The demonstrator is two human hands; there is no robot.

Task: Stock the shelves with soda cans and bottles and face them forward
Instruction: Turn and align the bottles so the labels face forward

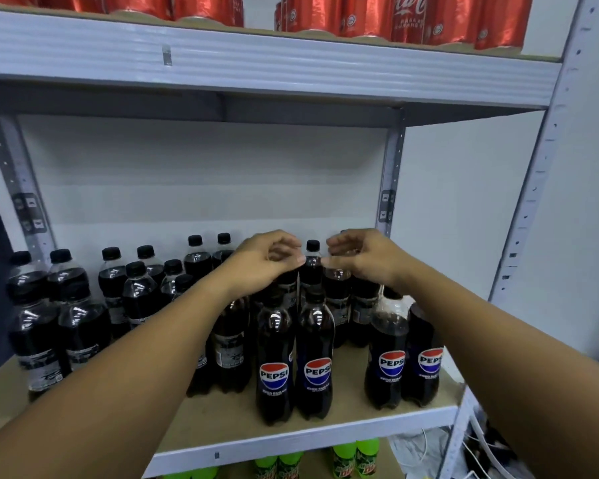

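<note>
Dark Pepsi bottles with black caps stand on the middle shelf (346, 421). Two front pairs (274, 375) (391, 364) show their blue Pepsi logos forward. Bottles at the left (38, 340) show only small print. My left hand (267, 261) curls over the top of a back-row bottle (286, 281), whose cap is hidden under my fingers. My right hand (360, 257) curls round the neck of a neighbouring back-row bottle (336, 281). Between the two hands stands one bottle with its cap free (312, 246).
Red Coca-Cola cans (408, 19) line the shelf above. Green Mountain Dew bottles (357, 458) stand on the shelf below. A grey metal upright (533, 202) bounds the right side. White cables and papers (481, 454) lie at the lower right. A strip of bare board lies along the shelf front.
</note>
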